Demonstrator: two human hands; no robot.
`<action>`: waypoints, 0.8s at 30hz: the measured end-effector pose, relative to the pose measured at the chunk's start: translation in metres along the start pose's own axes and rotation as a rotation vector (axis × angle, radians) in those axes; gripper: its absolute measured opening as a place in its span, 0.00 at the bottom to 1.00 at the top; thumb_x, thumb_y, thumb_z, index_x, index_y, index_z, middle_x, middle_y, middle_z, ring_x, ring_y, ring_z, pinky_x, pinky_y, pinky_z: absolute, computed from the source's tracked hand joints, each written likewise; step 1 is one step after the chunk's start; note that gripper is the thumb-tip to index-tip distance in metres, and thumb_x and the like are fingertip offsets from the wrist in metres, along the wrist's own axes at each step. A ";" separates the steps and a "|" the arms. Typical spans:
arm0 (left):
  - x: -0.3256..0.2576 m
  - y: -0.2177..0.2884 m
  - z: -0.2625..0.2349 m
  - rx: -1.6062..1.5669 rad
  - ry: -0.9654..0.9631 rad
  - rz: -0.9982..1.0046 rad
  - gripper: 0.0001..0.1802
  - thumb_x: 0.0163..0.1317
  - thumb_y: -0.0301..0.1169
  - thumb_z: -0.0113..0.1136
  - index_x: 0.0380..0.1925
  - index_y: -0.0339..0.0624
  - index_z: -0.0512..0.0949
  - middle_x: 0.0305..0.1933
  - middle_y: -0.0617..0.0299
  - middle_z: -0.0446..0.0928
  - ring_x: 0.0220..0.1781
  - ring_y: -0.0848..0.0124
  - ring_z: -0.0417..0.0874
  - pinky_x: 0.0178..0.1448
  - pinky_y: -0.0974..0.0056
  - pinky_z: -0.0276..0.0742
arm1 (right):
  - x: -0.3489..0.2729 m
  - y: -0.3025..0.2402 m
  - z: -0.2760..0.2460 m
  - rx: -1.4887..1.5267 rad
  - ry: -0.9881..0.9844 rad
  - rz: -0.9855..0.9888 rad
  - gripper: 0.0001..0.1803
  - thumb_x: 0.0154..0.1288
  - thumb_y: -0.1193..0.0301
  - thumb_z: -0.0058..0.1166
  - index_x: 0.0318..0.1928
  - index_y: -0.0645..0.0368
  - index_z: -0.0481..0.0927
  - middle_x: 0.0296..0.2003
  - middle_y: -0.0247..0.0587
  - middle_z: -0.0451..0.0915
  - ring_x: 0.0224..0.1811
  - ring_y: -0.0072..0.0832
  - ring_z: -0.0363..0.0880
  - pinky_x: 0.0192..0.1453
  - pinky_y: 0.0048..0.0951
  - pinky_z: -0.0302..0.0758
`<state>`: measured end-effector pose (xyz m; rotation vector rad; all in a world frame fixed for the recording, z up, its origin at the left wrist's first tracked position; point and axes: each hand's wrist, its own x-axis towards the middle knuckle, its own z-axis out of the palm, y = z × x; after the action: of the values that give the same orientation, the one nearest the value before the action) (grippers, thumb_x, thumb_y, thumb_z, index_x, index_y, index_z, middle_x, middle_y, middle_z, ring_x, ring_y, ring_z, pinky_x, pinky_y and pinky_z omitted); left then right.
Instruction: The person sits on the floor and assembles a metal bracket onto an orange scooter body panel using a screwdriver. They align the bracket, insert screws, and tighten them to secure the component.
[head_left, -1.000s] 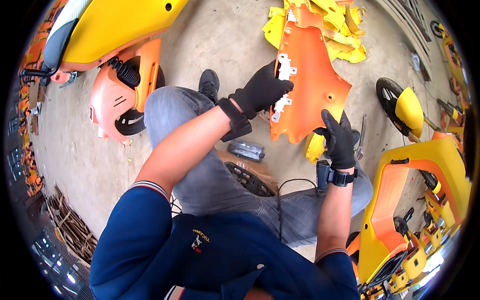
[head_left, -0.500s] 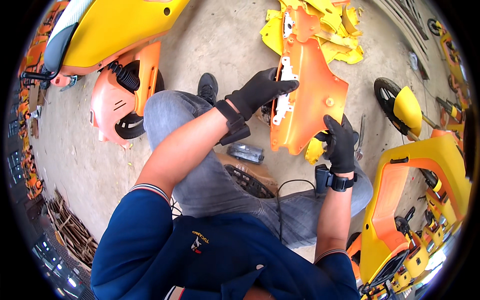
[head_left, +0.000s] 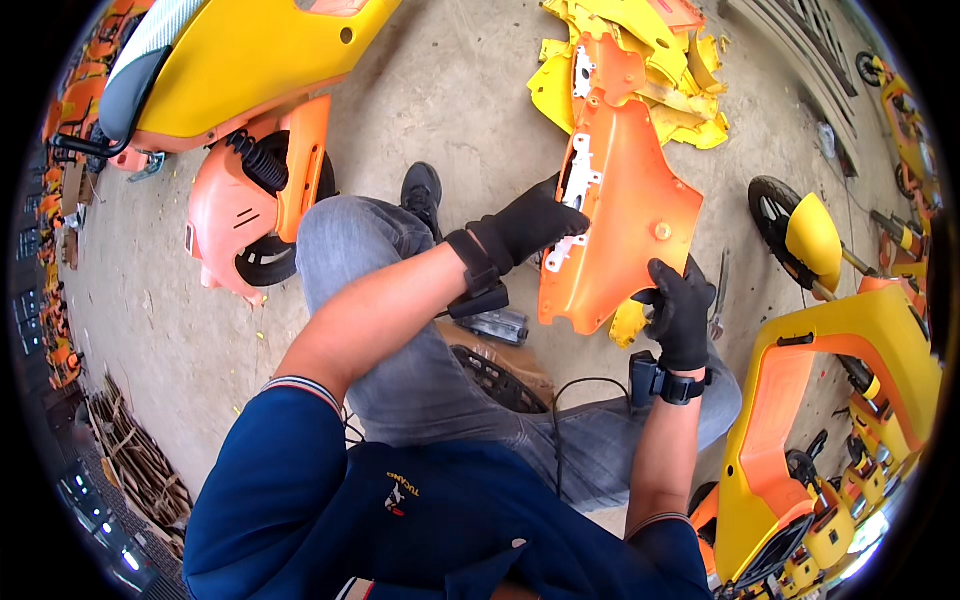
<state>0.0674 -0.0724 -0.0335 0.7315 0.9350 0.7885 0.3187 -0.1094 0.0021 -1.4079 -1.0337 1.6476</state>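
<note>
Since a moment ago we have swung the orange scooter body panel (head_left: 625, 225) upright, toward twelve o'clock. Our gloved left hand (head_left: 525, 225) clasps its nine-o'clock edge; our right hand (head_left: 680, 310) pinches its five-o'clock corner. We judge we are mid-inspection; turning it further needs both grips firm.

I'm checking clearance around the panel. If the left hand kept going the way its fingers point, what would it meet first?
The left hand already grips the orange panel at its white-bracketed edge. Beyond that, probably the heap of yellow panels on the concrete floor, though depth is unclear.
</note>
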 end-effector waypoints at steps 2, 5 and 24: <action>0.000 0.000 0.001 0.091 0.025 0.042 0.28 0.57 0.24 0.65 0.59 0.32 0.72 0.47 0.58 0.80 0.43 0.73 0.83 0.49 0.65 0.80 | -0.002 0.001 0.000 -0.014 0.005 0.004 0.23 0.71 0.66 0.55 0.61 0.66 0.74 0.48 0.39 0.83 0.43 0.25 0.85 0.41 0.24 0.82; -0.002 0.004 0.004 0.136 0.045 0.126 0.29 0.55 0.24 0.65 0.59 0.31 0.71 0.46 0.58 0.80 0.42 0.73 0.82 0.50 0.64 0.80 | -0.004 -0.004 0.006 -0.022 0.026 0.005 0.20 0.70 0.70 0.54 0.58 0.67 0.75 0.46 0.38 0.82 0.44 0.23 0.83 0.40 0.24 0.84; 0.002 0.055 -0.063 0.698 0.384 0.415 0.14 0.57 0.29 0.64 0.41 0.32 0.81 0.32 0.57 0.84 0.31 0.72 0.84 0.38 0.63 0.79 | 0.093 0.216 -0.097 0.103 0.247 0.381 0.11 0.66 0.65 0.61 0.42 0.59 0.83 0.33 0.43 0.85 0.32 0.35 0.85 0.39 0.35 0.84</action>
<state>-0.0027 -0.0303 -0.0148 1.4474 1.4595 0.9928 0.3967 -0.1035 -0.2398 -1.7645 -0.5567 1.7037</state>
